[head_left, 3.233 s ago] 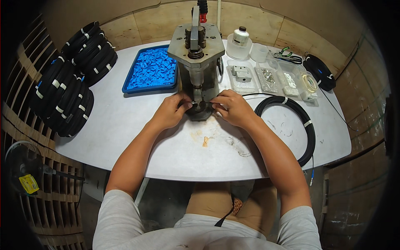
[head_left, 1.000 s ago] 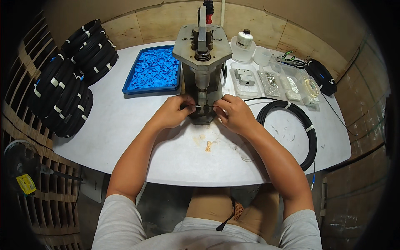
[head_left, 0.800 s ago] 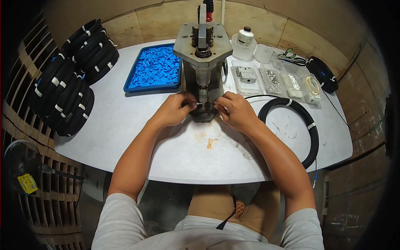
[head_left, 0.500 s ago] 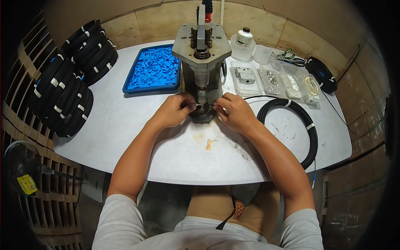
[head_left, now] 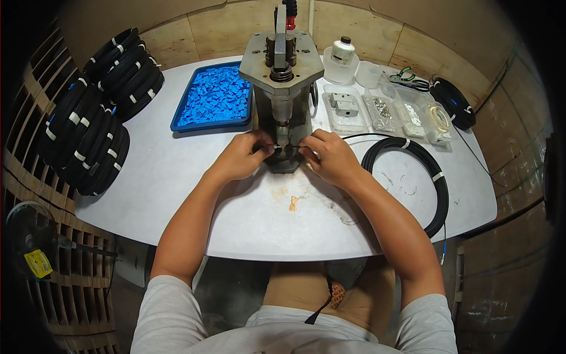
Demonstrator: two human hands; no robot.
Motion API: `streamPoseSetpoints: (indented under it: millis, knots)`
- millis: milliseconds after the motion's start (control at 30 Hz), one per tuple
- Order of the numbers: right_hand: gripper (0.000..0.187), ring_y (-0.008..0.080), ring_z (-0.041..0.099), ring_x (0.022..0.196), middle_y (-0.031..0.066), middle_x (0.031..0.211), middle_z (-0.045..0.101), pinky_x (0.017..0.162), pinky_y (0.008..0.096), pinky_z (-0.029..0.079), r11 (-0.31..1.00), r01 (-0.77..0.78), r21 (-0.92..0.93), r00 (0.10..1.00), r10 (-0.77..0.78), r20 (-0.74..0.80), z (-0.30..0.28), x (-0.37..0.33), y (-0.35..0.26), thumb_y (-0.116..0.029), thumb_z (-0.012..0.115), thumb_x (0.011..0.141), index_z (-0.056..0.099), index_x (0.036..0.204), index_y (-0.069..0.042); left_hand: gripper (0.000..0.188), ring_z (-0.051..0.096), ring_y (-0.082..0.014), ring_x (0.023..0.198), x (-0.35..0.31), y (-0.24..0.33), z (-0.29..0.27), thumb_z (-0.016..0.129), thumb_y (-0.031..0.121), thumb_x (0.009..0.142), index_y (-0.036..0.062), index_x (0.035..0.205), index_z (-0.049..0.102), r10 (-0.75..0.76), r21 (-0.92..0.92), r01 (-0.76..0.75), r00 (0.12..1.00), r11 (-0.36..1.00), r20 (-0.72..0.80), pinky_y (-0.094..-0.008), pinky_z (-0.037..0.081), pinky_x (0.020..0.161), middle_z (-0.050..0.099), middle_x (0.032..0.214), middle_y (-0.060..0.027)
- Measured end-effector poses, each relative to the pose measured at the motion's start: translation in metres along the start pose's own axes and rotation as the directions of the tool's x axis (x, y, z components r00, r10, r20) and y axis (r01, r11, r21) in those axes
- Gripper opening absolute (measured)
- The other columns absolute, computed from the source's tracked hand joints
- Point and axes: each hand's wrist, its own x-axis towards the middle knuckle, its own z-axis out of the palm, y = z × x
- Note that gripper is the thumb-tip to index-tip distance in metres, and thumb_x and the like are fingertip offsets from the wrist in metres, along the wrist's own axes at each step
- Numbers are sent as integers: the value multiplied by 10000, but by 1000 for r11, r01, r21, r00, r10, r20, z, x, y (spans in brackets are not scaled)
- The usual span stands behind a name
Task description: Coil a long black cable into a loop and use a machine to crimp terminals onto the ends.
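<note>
A grey metal hand press (head_left: 254,60) stands at the table's middle, with its ram lowered between my hands. My left hand (head_left: 239,158) is at the left of the press's lower end, thumb and finger pinching a small silvery piece (head_left: 276,146). On the other side my right hand (head_left: 331,157) is closed on a thin black cable (head_left: 361,135) close to the ram. That cable runs behind the hand to a black cable coil (head_left: 441,197), bound with white ties, lying on the right. My fingers partly hide both held ends.
A blue tray (head_left: 173,126) of small blue pieces lies left of the press. Stacked black coils (head_left: 88,141) line the left edge. At the back right are a white bottle (head_left: 342,52), metal blocks (head_left: 344,105), bags of small parts (head_left: 381,114), pliers (head_left: 407,75) and another coil (head_left: 453,103).
</note>
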Motion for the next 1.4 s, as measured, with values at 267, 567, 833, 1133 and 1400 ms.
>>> streamPoseSetpoints:
  millis: [267,567,833,1133,1400]
  knots:
    - [123,342,648,780,115,844,626,711,439,537,1000,8,26,999,-7,-40,3,-1,1,-106,757,853,683,940,-61,184,654,-216,894,0,-2,0,660,106,971,-35,1086,687,52,40,-52,999,998,3,-357,526,849,716,962,-143]
    - [124,334,654,807,111,885,644,735,430,543,1000,-9,10,1000,9,-16,3,-1,1,-84,753,882,699,992,-63,176,667,-258,900,1,0,-1,642,84,970,-46,1080,684,82,86,-83,997,993,13,-371,529,857,718,973,-178]
    - [132,346,636,779,116,865,623,711,438,530,999,9,41,999,-7,-38,4,-1,3,-99,749,858,669,958,-65,230,687,-394,978,0,0,-1,631,163,979,-29,1087,697,80,83,-81,997,993,17,-434,531,882,722,1018,-244]
    - [137,338,640,807,111,884,631,750,431,518,1000,-17,26,1000,17,-13,2,1,-1,-103,749,858,678,970,-68,209,684,-400,957,0,2,-1,640,149,972,-28,1070,694,123,86,-122,992,989,-3,-435,529,870,720,999,-241]
    - [123,344,650,789,118,866,640,728,436,537,998,-37,56,999,38,-8,1,1,0,-93,753,863,683,958,-59,234,724,-364,981,-1,4,-5,672,145,949,-38,1094,684,73,72,-74,997,995,22,-420,558,892,747,1028,-233]
